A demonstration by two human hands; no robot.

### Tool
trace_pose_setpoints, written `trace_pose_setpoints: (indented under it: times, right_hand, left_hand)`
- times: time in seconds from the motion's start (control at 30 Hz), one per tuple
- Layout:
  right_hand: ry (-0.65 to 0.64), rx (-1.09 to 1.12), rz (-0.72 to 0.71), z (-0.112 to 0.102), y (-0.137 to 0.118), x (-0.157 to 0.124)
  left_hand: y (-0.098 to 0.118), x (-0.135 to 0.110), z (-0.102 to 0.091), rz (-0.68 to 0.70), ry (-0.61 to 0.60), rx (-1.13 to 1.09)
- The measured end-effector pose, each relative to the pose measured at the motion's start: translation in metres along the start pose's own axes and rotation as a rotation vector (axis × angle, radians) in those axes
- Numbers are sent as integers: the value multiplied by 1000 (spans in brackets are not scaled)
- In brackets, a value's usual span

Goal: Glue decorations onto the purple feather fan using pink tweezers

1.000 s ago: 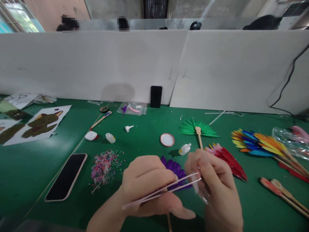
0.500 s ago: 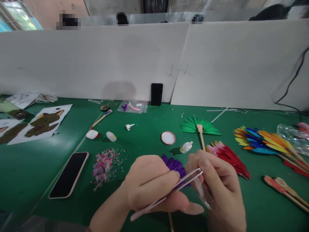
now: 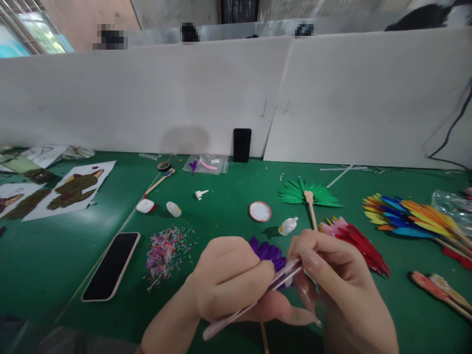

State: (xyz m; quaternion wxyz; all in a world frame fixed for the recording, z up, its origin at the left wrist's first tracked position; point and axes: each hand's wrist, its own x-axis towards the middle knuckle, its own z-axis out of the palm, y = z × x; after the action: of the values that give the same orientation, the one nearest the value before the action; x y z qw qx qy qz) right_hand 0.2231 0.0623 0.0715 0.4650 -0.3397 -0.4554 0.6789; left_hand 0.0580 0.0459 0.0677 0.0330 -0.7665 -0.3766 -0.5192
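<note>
In the middle front, my left hand [image 3: 232, 280] is closed around a pair of pink-tinted tweezers [image 3: 228, 319], their tips pointing right. My right hand [image 3: 332, 275] has its fingers pinched together right at those tips. Whatever lies between its fingertips is too small or hidden to make out. Just behind both hands shows a purple petal fan [image 3: 271, 253], partly covered by them. A thin wooden stick [image 3: 264, 338] comes out below my left hand. Beyond my right hand lie a green fan [image 3: 295, 192] on a stick and a small white glue bottle [image 3: 288, 226].
Left of my hands are a pile of coloured bits [image 3: 165, 253] and a phone [image 3: 111, 268]. A round white lid [image 3: 260, 211] lies ahead. Red petals [image 3: 363, 246], multicoloured fans [image 3: 416, 216] and wooden sticks [image 3: 438, 290] lie on the right. White boards [image 3: 147, 103] stand behind.
The tweezers' tips have drawn closer together. My right hand's fingers have moved slightly left onto the tips. The whole view has shifted a little.
</note>
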Motion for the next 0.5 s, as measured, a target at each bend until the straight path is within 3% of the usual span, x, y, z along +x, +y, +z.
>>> trace_pose_setpoints:
  times: [0.27, 0.4, 0.5]
  right_hand:
    - [-182, 27, 111, -10, -1, 10]
    - [-213, -46, 102, -11, -2, 13]
    - [-251, -79, 103, -11, -4, 14]
  left_hand:
    - [-21, 9, 1, 258, 6, -23]
    - [-25, 12, -7, 251, -94, -54]
    - [-24, 12, -10, 232, -100, -93]
